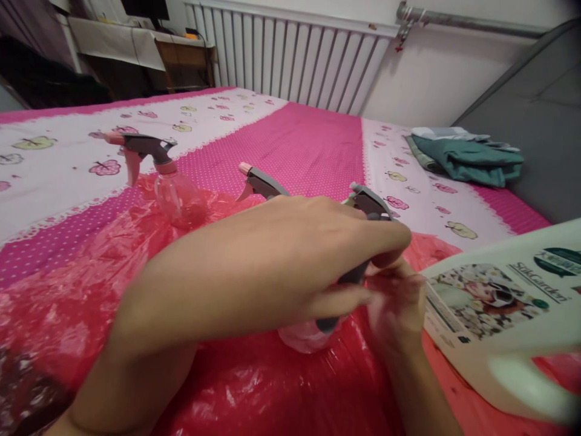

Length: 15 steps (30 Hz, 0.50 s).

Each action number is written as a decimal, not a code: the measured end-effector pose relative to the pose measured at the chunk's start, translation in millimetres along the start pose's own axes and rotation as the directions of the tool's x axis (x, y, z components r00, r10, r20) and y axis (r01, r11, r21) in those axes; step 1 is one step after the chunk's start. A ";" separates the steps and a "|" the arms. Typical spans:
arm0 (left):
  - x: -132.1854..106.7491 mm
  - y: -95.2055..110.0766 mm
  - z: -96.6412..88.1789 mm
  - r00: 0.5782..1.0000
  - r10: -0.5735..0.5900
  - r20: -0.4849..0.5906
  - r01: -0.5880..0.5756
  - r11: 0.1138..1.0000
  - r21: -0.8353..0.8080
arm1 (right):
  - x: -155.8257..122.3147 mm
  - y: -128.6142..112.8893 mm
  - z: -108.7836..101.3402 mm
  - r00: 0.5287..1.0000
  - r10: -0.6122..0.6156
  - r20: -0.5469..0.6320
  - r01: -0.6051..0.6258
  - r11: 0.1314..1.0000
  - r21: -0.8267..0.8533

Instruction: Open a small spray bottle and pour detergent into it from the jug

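Observation:
My left hand [327,254] reaches across from the lower left and is closed round the grey spray head [370,203] of a clear pink spray bottle [304,336]. The bottle stands on a red plastic sheet [91,290]. My right hand [399,303] comes up from below and grips the same bottle at its neck, fingers curled and slightly blurred. A second spray bottle's grey head [265,181] shows just behind my left forearm. Further left, a third spray bottle [163,181] stands upright on the sheet.
A large white detergent bottle [499,315] with a flowered label lies at the right, close to my right hand. The plastic covers a pink and white bedsheet [308,139]. Folded clothes [467,154] lie at the far right, with a grey headboard [535,121] beyond them and a radiator [295,54] behind.

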<state>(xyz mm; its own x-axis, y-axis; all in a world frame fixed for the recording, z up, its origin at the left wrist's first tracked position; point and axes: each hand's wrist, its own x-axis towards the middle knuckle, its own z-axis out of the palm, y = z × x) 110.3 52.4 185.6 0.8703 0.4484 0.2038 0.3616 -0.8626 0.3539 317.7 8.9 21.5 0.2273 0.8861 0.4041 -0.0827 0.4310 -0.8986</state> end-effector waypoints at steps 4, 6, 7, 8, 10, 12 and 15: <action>-2.6 0.6 0.4 0.999 -0.047 -0.017 0.047 0.999 -0.014 | 3.1 -4.6 5.2 0.997 -0.023 -0.078 0.026 0.999 0.039; -3.4 -1.2 0.8 0.999 -0.037 -0.017 0.037 0.999 -0.020 | 4.3 -6.6 4.2 0.994 -0.035 -0.102 0.041 0.998 0.051; -3.7 -2.7 1.2 0.999 -0.021 -0.027 0.021 1.000 -0.018 | 4.8 -7.0 2.9 0.993 -0.044 -0.109 0.050 0.997 0.058; -4.0 -4.5 1.8 0.999 0.002 -0.040 -0.003 1.000 -0.012 | 5.3 -7.0 1.4 0.993 -0.048 -0.110 0.055 0.996 0.064; -4.2 -7.6 3.2 0.997 0.053 -0.062 -0.053 0.999 0.000 | 6.3 -6.2 -1.3 0.995 -0.037 -0.094 0.044 0.996 0.071; -3.6 -7.9 3.6 0.994 0.082 -0.067 -0.082 0.997 0.000 | 6.9 -4.7 -2.7 0.998 -0.012 -0.067 0.016 0.998 0.066; -0.8 -0.8 0.1 0.994 0.095 -0.056 -0.096 0.995 -0.021 | 6.3 -1.0 -3.6 1.000 0.021 -0.021 -0.020 0.999 0.050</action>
<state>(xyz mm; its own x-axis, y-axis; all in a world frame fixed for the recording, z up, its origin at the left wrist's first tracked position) 109.4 52.7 185.1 0.8805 0.3769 0.2877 0.2689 -0.8967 0.3517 322.6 13.4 24.4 0.2455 0.8912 0.3815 -0.1354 0.4212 -0.8968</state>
